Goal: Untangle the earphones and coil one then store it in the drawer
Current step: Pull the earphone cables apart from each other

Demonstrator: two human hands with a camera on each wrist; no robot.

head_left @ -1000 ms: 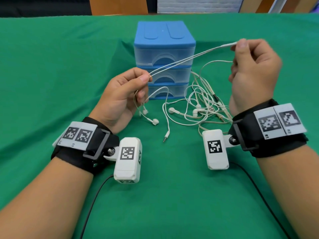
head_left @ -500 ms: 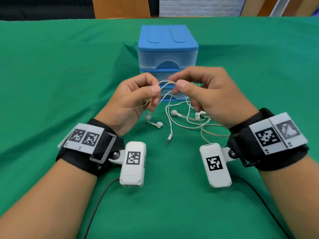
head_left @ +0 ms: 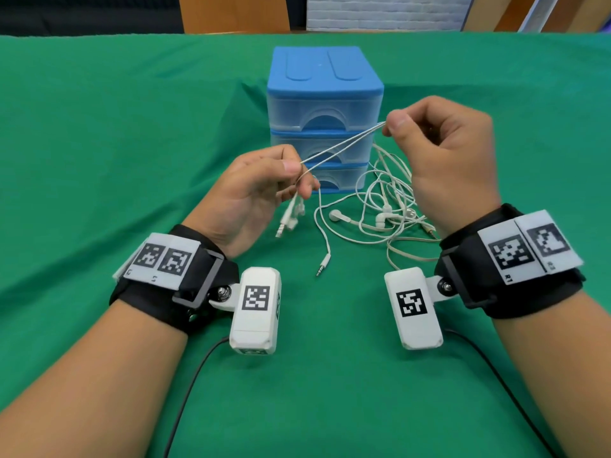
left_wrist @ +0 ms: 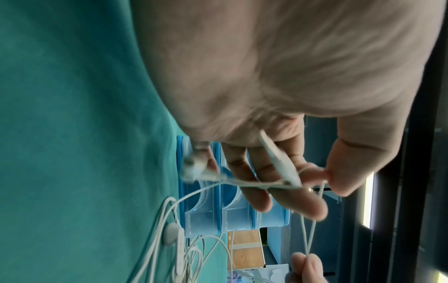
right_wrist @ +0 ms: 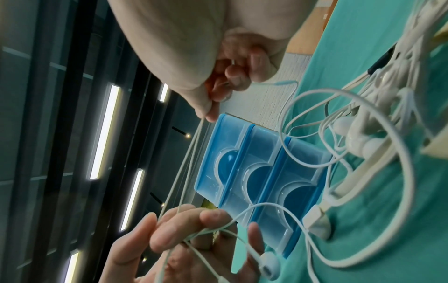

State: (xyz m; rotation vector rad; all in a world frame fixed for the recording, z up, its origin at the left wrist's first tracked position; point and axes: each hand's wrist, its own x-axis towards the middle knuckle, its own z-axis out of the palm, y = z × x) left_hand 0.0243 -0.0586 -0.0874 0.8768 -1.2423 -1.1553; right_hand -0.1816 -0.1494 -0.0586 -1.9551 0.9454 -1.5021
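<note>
A white earphone cable (head_left: 344,143) runs taut as a doubled strand between my hands, in front of the blue drawer unit (head_left: 325,104). My left hand (head_left: 291,175) pinches its lower end between thumb and forefinger, and the earbuds (head_left: 291,216) dangle below the fingers. In the left wrist view the same left-hand pinch (left_wrist: 315,183) holds the cable, with the remote (left_wrist: 278,160) across the fingers. My right hand (head_left: 391,125) pinches the upper end, higher and to the right; in the right wrist view the right-hand thumb (right_wrist: 206,113) presses the strands. A jack plug (head_left: 322,266) lies on the cloth.
A tangle of other white earphones (head_left: 386,209) lies on the green cloth (head_left: 99,160) under my right hand, in front of the drawer unit's bottom right corner. All three drawers are shut. Wrist cameras and their black cables hang below both wrists.
Half a second ago my hands were close together at the cable in front of the drawers. My right hand has since drawn up and to the right, pulling the doubled strand taut.
</note>
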